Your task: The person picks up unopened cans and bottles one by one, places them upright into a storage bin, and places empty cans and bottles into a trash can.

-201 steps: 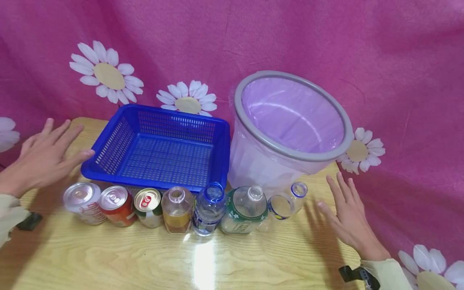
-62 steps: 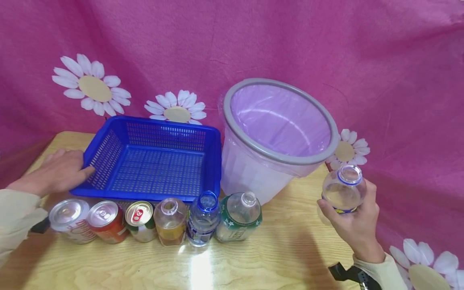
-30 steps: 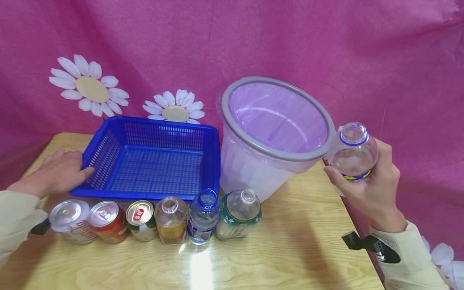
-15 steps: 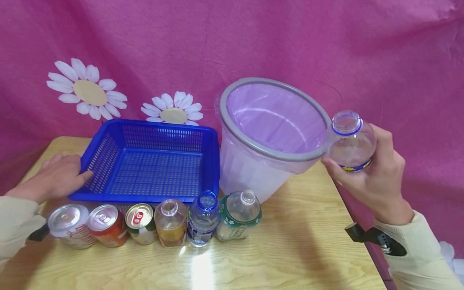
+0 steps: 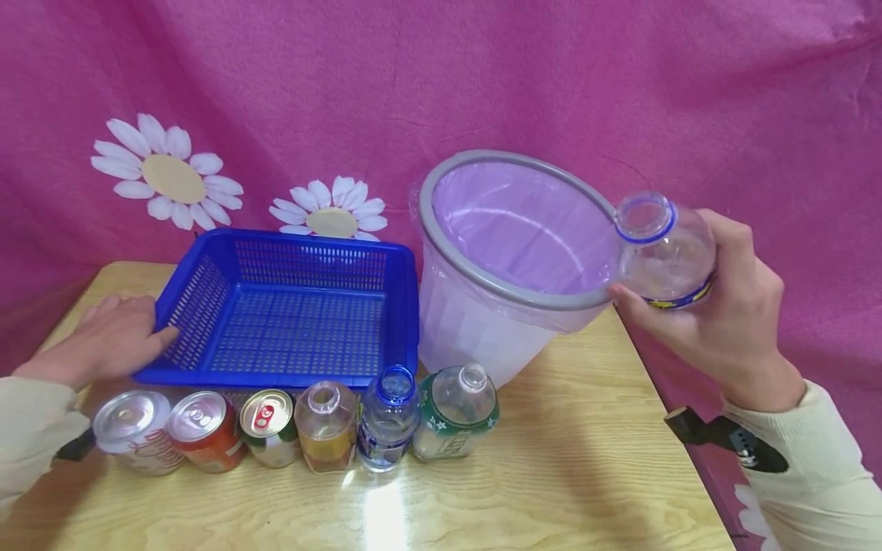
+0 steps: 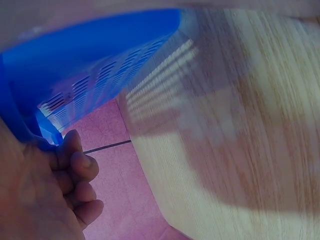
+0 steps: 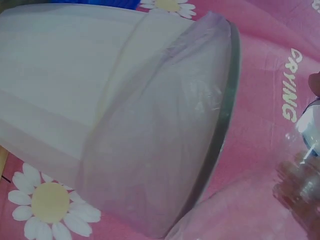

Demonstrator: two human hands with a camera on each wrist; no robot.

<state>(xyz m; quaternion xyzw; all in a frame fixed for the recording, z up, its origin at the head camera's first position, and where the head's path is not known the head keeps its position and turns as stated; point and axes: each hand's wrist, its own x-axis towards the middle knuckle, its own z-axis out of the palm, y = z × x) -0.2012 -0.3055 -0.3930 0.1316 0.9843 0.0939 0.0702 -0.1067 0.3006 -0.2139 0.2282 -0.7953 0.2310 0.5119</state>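
Observation:
On the right in the head view, my right hand [image 5: 733, 329] grips a clear, capless plastic bottle [image 5: 664, 264] with a blue neck ring and a blue-yellow label. The bottle is raised, its mouth tilted left and overlapping the grey rim of the lined bin [image 5: 482, 329]. Only part of the bottle [image 7: 311, 125] shows at the right edge of the right wrist view. At the far left my left hand [image 5: 106, 337] holds the side rim of a blue plastic basket [image 5: 276, 375]. Its fingers curl at the basket's [image 6: 100, 55] edge in the left wrist view.
In front of the basket stand a silver-white can [image 5: 141, 432], an orange can [image 5: 207, 432], a green-and-gold can [image 5: 269, 428], an amber-labelled bottle [image 5: 327, 432], a blue-necked bottle [image 5: 387, 428] and a green-labelled bottle [image 5: 455, 417]. A pink flowered cloth [image 5: 310, 76] hangs behind the wooden table [image 5: 551, 474].
My right hand took the bottle from the row's right end, lifted it and brought it to the bin's rim, tilting it left. My left hand moved onto the basket's rim and stayed.

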